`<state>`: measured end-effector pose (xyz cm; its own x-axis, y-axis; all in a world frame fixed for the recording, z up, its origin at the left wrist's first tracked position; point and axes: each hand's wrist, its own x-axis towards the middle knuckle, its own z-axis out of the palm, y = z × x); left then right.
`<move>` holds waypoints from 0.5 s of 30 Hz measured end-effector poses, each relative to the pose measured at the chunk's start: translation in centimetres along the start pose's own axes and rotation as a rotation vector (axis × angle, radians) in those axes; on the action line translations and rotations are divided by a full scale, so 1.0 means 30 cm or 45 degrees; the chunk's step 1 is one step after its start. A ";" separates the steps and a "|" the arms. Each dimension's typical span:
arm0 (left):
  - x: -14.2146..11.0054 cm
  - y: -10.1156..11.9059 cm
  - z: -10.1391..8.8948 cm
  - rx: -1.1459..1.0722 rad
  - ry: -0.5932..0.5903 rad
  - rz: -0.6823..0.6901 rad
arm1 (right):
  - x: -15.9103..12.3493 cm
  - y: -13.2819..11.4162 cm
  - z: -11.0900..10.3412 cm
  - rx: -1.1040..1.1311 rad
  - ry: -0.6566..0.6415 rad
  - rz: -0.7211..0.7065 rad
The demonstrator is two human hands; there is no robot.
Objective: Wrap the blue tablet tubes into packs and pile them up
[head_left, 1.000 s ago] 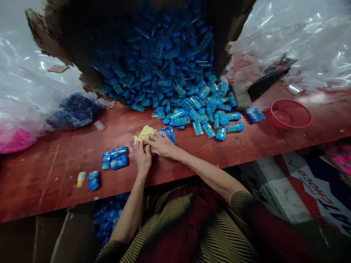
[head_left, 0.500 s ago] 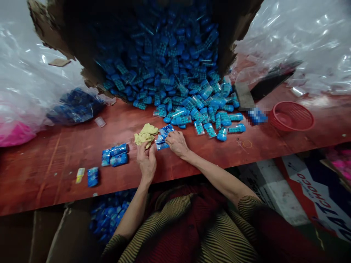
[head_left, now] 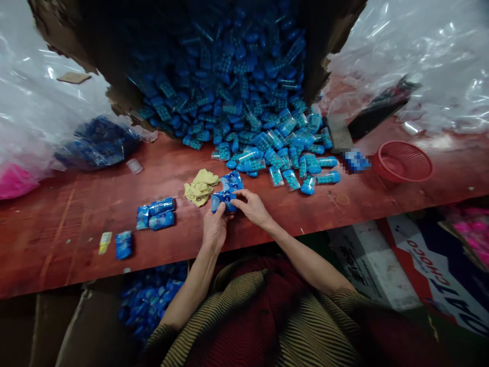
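Clock reference: directions read from the blue packet in the hands, with 12 o'clock at the far side of the table.
Blue packet [head_left: 223,202]: held at the table's near-middle, between both hands.
Left hand [head_left: 214,229]: at 7 o'clock, gripping the packet's near-left part, thumb on top.
Right hand [head_left: 254,208]: at 3 o'clock, thumb and fingers pinching the packet's right end.
Second blue wrapper [head_left: 233,179]: at 1 o'clock, just beyond; contact with the held one cannot be told.
Yellow cloth [head_left: 200,187]: crumpled, near, at 10 o'clock.
Three blue packets [head_left: 161,220]: grouped at 9 o'clock.
Lone blue packet [head_left: 123,245]: at 8 o'clock, well apart.
Capped bottles [head_left: 275,153]: blue, spilling toward 2 o'clock from the torn carton [head_left: 340,25] at 12.
Red basket [head_left: 401,176]: at 3 o'clock, on the red table [head_left: 286,219].
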<state>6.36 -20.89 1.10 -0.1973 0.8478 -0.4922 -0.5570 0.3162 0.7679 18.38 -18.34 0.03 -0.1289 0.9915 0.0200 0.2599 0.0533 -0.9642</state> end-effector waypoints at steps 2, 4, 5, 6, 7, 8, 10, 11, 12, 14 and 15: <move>0.005 -0.013 0.004 0.028 0.076 0.061 | 0.008 0.008 0.005 0.094 -0.073 0.094; 0.010 -0.023 0.011 0.044 0.117 0.112 | 0.010 0.011 0.015 0.149 -0.054 0.118; 0.012 -0.027 0.015 0.046 0.125 0.126 | 0.009 0.012 0.020 0.177 -0.037 0.119; 0.013 -0.029 0.019 0.046 0.128 0.133 | 0.008 0.013 0.026 0.202 -0.030 0.119; 0.013 -0.031 0.022 0.046 0.130 0.137 | 0.008 0.013 0.031 0.222 -0.031 0.122; 0.011 -0.031 0.024 0.043 0.133 0.142 | 0.009 0.014 0.036 0.236 -0.034 0.129; 0.004 -0.027 0.026 0.029 0.119 0.151 | 0.011 0.014 0.041 0.253 -0.030 0.153; 0.000 -0.024 0.026 0.022 0.086 0.147 | 0.012 0.014 0.041 0.266 -0.020 0.166; -0.004 -0.021 0.026 0.020 0.037 0.136 | 0.012 0.014 0.040 0.278 -0.005 0.179; -0.011 -0.015 0.024 0.038 -0.059 0.106 | 0.011 0.012 0.037 0.283 0.029 0.201; -0.013 -0.012 0.022 0.054 -0.081 0.091 | 0.009 0.010 0.035 0.271 0.047 0.205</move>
<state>7.18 -21.04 1.27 -0.1832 0.8938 -0.4094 -0.5082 0.2704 0.8177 17.42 -18.17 -0.54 -0.0665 0.9890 -0.1321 0.0666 -0.1277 -0.9896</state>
